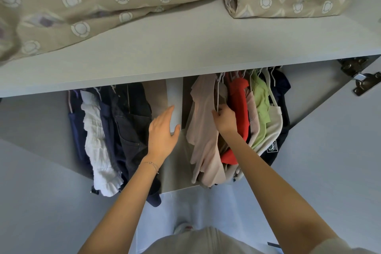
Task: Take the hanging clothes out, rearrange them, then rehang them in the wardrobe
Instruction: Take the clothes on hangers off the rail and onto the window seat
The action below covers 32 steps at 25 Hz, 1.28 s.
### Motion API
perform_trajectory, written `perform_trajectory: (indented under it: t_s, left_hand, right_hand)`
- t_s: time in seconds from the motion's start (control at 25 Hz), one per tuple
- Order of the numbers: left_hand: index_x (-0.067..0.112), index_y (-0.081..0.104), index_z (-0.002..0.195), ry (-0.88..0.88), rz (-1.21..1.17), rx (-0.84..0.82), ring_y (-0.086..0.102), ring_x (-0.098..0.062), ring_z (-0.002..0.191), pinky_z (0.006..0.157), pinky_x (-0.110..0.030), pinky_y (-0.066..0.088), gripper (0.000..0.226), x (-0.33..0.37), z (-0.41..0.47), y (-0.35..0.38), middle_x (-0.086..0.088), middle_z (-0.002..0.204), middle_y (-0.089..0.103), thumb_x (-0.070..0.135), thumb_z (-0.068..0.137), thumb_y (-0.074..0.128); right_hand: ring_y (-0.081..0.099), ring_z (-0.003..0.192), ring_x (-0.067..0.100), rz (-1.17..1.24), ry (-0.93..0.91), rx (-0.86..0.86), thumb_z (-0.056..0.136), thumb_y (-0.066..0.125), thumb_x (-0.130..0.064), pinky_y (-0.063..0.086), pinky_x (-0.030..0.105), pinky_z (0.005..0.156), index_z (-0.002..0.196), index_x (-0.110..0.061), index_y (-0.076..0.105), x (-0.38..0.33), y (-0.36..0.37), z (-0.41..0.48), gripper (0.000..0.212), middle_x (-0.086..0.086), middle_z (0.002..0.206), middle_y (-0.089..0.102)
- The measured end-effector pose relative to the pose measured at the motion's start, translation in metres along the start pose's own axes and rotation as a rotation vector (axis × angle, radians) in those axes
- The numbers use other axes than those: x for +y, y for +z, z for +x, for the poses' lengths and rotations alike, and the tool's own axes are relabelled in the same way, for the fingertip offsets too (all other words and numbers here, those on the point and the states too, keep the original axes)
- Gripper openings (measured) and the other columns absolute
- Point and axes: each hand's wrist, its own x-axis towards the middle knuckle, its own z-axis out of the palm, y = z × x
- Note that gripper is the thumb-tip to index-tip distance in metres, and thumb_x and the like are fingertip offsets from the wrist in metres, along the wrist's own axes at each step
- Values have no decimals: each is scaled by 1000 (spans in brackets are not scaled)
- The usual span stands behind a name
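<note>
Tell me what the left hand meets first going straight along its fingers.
Probably the pale upright panel straight ahead; the left hand looks close to it, though depth is unclear.

Both forearms are bare down to the left hand (162, 130) and the right hand (225, 118). A thin chain bracelet (151, 164) circles the left wrist. The person wears a pale cream top (203, 242) with a raised vertical seam down its front, and a sleeve (340, 246) of the same cloth covers the right upper arm. A white shoe (183, 228) with a reddish patch shows below.
</note>
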Motion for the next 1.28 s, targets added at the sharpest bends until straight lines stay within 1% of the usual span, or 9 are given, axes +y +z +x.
perform_trajectory:
  t_s: [0.16, 0.36, 0.48, 0.64, 0.76, 0.92, 1.04, 1.16, 1.28]
  left_hand:
    - [10, 41, 145, 5, -69, -36, 49, -24, 131, 111, -43, 39, 56, 8, -1, 1, -8, 142, 52, 22, 95, 61]
    - [11, 45, 142, -46, -253, -57, 48, -17, 131, 111, -29, 36, 48, 24, 13, -5, -3, 142, 53, 23, 98, 56]
    - [11, 49, 140, -180, -446, -97, 52, -11, 125, 104, -19, 36, 42, 41, 23, -5, -1, 134, 57, 22, 99, 54]
    - [9, 61, 127, -383, -697, -47, 59, -10, 114, 105, -25, 42, 31, 50, 43, 2, -2, 124, 64, 21, 98, 56]
    - [7, 69, 109, -521, -870, -7, 68, -17, 99, 98, -34, 52, 19, 49, 51, 4, -6, 103, 71, 17, 96, 59]
    - [2, 66, 113, -654, -992, 28, 69, -15, 88, 85, -29, 58, 22, 46, 48, 3, -8, 96, 71, 12, 93, 63]
    - [1, 68, 110, -641, -958, 58, 70, -17, 84, 83, -30, 59, 20, 40, 45, 4, -9, 90, 72, 12, 94, 62]
    - [10, 71, 97, -638, -910, 63, 70, -25, 88, 85, -34, 58, 11, 34, 39, 4, -10, 87, 72, 15, 94, 62]
    - [17, 70, 87, -643, -888, 54, 69, -25, 89, 86, -33, 57, 11, 33, 33, 3, -12, 86, 72, 14, 94, 62]
  right_hand:
    - [63, 73, 28, 74, -47, 58, 91, 59, -12, 50, 38, 67, 90, 4, 66, -6, 0, -10, 17, 15, 79, 69]
    - [56, 61, 6, 137, -152, 114, 89, 63, -11, 40, 12, 60, 88, -5, 71, -15, -12, -28, 10, -2, 73, 65]
    - [56, 62, 7, 188, -198, 113, 88, 64, -10, 42, 16, 60, 85, -6, 71, -20, -16, -40, 8, 0, 73, 66]
    - [58, 67, 12, 163, -282, 60, 90, 61, -12, 45, 23, 67, 86, -9, 71, -15, -6, -58, 10, 4, 73, 67]
    - [58, 67, 14, 146, -317, 39, 91, 60, -11, 46, 25, 68, 87, -10, 70, -11, 0, -65, 11, 6, 72, 66]
    - [54, 66, 1, 64, -426, -44, 92, 61, -14, 43, 10, 68, 94, -13, 70, -6, 3, -72, 10, -5, 77, 65]
    - [59, 78, 2, 84, -442, -86, 91, 63, -20, 46, 9, 76, 98, -13, 71, -1, -4, -64, 13, -6, 89, 68]
    - [61, 97, 9, 72, -427, -7, 94, 59, -25, 46, 22, 91, 105, -12, 70, 6, -12, -45, 21, 0, 104, 70]
    - [49, 125, 21, -71, -334, 47, 96, 53, -20, 34, 28, 108, 124, -10, 60, 13, -12, -21, 30, 8, 130, 59]
